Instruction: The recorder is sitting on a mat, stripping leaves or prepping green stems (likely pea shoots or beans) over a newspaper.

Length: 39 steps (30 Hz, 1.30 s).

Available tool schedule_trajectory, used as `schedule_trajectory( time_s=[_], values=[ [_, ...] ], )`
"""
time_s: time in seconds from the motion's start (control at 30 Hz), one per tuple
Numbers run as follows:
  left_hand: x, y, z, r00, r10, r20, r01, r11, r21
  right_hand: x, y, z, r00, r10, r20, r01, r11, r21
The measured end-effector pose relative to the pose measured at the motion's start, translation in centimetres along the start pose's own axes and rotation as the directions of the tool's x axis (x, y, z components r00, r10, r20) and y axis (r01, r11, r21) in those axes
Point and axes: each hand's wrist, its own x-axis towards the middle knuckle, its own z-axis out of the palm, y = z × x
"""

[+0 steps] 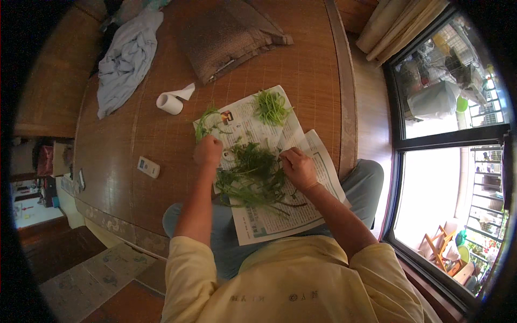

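Observation:
A dark green pile of leafy greens (250, 172) with long stems lies on spread newspaper (256, 229) in front of me. My left hand (209, 150) is closed in a fist at the pile's left, just below a small heap of thin green pieces (205, 125). What its fingers hold, if anything, is hidden. My right hand (299, 167) is closed, fingertips pinched together at the pile's right edge; I cannot make out what is between them. A bunch of pale green stems (272, 107) rests on the newspaper's far right part.
The newspaper reaches over my crossed legs (363, 188) on a woven brown mat (126, 188). Further left are a toilet paper roll (169, 104) and a white remote control (148, 167). A brown cushion (231, 40) and a light blue cloth (129, 62) lie beyond. Windows (431, 188) stand at right.

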Motion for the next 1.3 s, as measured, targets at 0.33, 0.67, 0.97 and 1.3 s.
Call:
schedule_trajectory(
  time_s=[0.33, 0.67, 0.97, 1.3],
  values=[
    [-7.3, -1.5, -7.9, 0.903, 0.278, 0.328, 0.184, 0.439, -0.879, -0.2, 0.7, 0.0, 0.999, -0.018, -0.037, 0.019, 1.0, 0.021],
    [-17.3, 0.8, -6.5, 0.852, 0.483, 0.203, 0.08, 0.262, -0.962, 0.6, -8.9, -2.3, 0.995, -0.092, -0.036, 0.099, 0.914, 0.395],
    [-18.9, 0.0, -7.4, 0.919, 0.374, 0.124, -0.004, 0.325, -0.946, -0.2, -11.2, -5.4, 0.946, -0.215, 0.241, 0.102, 0.907, 0.408],
    [-20.0, 2.1, -9.6, 0.903, 0.396, -0.163, -0.405, 0.664, -0.629, -1.4, -12.4, -5.6, 0.926, -0.116, 0.359, -0.055, 0.9, 0.432]
  ],
)
